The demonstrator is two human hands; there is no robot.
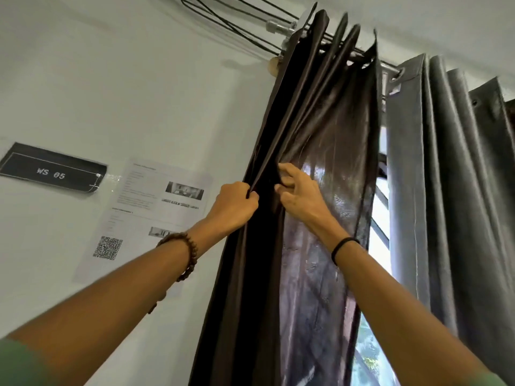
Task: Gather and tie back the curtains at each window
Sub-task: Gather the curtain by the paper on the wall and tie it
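Note:
A dark brown curtain (320, 140) hangs in bunched folds from a metal rod (281, 27) at the window's left side. My left hand (232, 207) grips its left folds in a fist. Just to the right, my right hand (298, 195) curls its fingers into a fold of the same curtain. A grey curtain (451, 174) hangs from the rod on the right. Between the two curtains a narrow strip of bright window (380, 218) shows.
The white wall (125, 93) on the left carries a black sign reading "WS 05" (51, 171) and a printed sheet with a QR code (145, 213). Black cables (231, 23) run along the wall near the ceiling to the rod's end.

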